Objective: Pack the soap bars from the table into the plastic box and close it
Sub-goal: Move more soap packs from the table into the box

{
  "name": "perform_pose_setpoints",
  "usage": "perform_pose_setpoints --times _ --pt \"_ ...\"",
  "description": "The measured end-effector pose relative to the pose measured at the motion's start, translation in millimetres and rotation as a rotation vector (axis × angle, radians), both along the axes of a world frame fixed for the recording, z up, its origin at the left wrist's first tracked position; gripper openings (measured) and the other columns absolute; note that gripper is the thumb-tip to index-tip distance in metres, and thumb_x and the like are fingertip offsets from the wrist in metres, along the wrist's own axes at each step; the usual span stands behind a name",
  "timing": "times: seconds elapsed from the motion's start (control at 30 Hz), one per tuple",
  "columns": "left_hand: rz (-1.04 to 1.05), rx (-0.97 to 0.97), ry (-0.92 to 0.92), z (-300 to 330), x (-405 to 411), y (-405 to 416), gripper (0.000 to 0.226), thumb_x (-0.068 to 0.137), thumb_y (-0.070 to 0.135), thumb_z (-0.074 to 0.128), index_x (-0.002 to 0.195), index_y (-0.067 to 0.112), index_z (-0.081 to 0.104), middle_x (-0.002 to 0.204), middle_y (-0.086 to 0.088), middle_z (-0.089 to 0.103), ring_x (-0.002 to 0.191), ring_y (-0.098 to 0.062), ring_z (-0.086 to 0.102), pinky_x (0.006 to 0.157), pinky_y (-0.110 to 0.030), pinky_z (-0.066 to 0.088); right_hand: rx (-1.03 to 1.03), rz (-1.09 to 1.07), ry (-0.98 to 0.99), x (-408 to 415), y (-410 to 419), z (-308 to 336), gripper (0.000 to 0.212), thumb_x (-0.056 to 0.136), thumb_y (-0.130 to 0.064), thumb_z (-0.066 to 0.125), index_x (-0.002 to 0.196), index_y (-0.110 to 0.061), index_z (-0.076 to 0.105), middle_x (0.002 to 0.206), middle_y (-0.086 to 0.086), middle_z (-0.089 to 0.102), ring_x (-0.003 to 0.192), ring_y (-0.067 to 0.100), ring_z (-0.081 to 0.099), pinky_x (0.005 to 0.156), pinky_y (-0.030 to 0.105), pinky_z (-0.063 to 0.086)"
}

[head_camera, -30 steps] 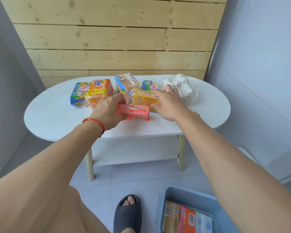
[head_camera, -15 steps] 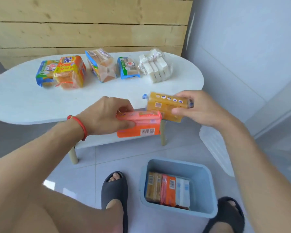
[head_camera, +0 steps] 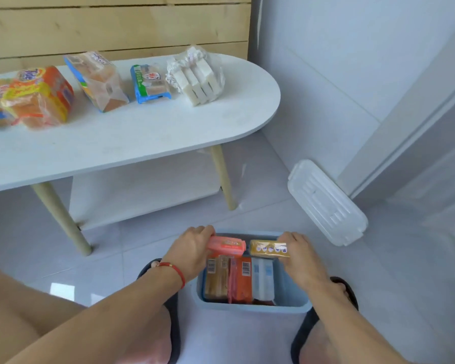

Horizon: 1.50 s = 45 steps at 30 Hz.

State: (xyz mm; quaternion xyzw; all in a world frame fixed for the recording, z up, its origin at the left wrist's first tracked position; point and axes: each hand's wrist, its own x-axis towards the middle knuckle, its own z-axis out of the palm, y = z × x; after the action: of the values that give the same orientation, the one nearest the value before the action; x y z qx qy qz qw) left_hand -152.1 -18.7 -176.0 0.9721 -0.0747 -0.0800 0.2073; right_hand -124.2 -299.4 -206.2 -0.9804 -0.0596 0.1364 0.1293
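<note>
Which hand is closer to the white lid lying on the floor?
The right hand. It holds a yellow soap bar over the blue box, with the white lid just beyond it. The left hand, holding a pink soap bar, is on the box's far side.

Left hand with pink soap down from bench front edge to far end of box on floor. Right hand with yellow soap down likewise, alongside pink soap, over packed bars. Both soaps gone from bench top. Camera tilted down: box, both sandals, lid on floor now in full view.
</note>
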Motion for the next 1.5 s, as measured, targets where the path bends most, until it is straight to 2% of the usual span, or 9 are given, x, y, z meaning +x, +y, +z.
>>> perform_pose_setpoints --times 0.1,0.33,0.43,0.5,0.6,0.83,1.2,1.37,1.5 --pt "0.019 0.006 -0.006 -13.5 -0.6 5.7 0.019 0.094 0.027 0.06 0.11 0.022 0.052 0.103 0.0 0.066 0.086 -0.016 0.053 0.078 -0.031 0.051 -0.102 0.016 -0.12 -17.7 11.0 -23.2 0.05 0.07 0.007 0.075 0.113 -0.014 0.06 0.116 0.004 0.06 0.11 0.025 0.055 0.071 0.036 0.057" --pt "0.028 -0.037 -0.009 -16.9 2.7 6.7 0.023 0.094 0.035 0.06 0.112 0.024 0.051 0.105 0.003 0.065 0.085 -0.012 0.05 0.075 -0.022 0.044 -0.309 0.133 -0.021 -11.2 16.7 -53.9 0.073 0.053 -0.02 0.095 0.119 -0.018 0.063 0.116 0.009 0.06 0.11 0.027 0.057 0.073 0.039 0.059" --pt "0.013 -0.036 -0.009 -16.8 3.3 7.1 0.024 0.094 0.035 0.06 0.113 0.023 0.052 0.105 0.001 0.067 0.085 -0.013 0.051 0.077 -0.025 0.047 -0.382 0.216 -0.081 -3.4 18.6 -50.2 0.054 0.069 -0.009 0.086 0.118 -0.01 0.065 0.123 0.013 0.056 0.117 0.03 0.052 0.09 0.044 0.053" --pt "0.019 -0.04 -0.007 -16.6 3.5 7.1 0.024 0.094 0.035 0.06 0.113 0.023 0.052 0.106 0.001 0.067 0.088 -0.015 0.054 0.079 -0.029 0.051 -0.378 0.249 -0.078 -5.6 20.3 -49.9 0.067 0.073 -0.007 0.082 0.135 -0.007 0.055 0.13 0.014 0.055 0.121 0.03 0.052 0.1 0.044 0.049" --pt "0.025 -0.038 0.002 -16.4 2.2 6.6 0.026 0.094 0.036 0.06 0.115 0.024 0.052 0.107 0.001 0.067 0.089 -0.015 0.055 0.081 -0.03 0.052 -0.365 0.266 -0.059 -10.5 19.7 -53.6 0.084 0.075 -0.007 0.081 0.148 -0.009 0.04 0.137 0.013 0.051 0.125 0.03 0.05 0.103 0.043 0.049" --pt "0.031 -0.048 0.012 -17.5 2.5 5.4 0.029 0.094 0.036 0.06 0.118 0.024 0.052 0.11 0.001 0.066 0.094 -0.017 0.058 0.086 -0.031 0.053 -0.469 0.341 -0.036 -11.2 17.1 -52.5 0.058 0.087 -0.01 0.073 0.14 -0.009 0.049 0.137 0.013 0.051 0.127 0.03 0.049 0.108 0.046 0.041" --pt "0.025 -0.034 0.009 -19.8 4.7 5.7 0.026 0.092 0.036 0.062 0.114 0.027 0.051 0.105 0.003 0.067 0.087 -0.012 0.055 0.081 -0.03 0.054 -0.425 0.294 0.117 11.7 30.0 -61.3 0.056 0.086 -0.011 0.075 0.138 -0.01 0.056 0.142 0.014 0.05 0.133 0.03 0.048 0.114 0.043 0.042" --pt "0.039 -0.05 0.028 -20.9 4.1 5.3 0.028 0.092 0.036 0.064 0.115 0.027 0.052 0.108 0.004 0.067 0.093 -0.015 0.059 0.085 -0.033 0.055 -0.263 0.323 0.014 1.9 32.4 -57.5 0.059 0.084 -0.007 0.075 0.139 -0.015 0.054 0.135 0.01 0.054 0.124 0.027 0.053 0.104 0.04 0.05" --pt "0.042 -0.056 0.032 -20.0 4.1 5.5 0.028 0.092 0.035 0.063 0.115 0.026 0.052 0.108 0.004 0.067 0.092 -0.015 0.059 0.085 -0.033 0.055 -0.179 0.35 0.122 -8.1 30.5 -66.4 0.089 0.081 0.004 0.068 0.156 -0.028 0.032 0.156 0.002 0.03 0.143 0.025 0.034 0.119 0.046 0.035"
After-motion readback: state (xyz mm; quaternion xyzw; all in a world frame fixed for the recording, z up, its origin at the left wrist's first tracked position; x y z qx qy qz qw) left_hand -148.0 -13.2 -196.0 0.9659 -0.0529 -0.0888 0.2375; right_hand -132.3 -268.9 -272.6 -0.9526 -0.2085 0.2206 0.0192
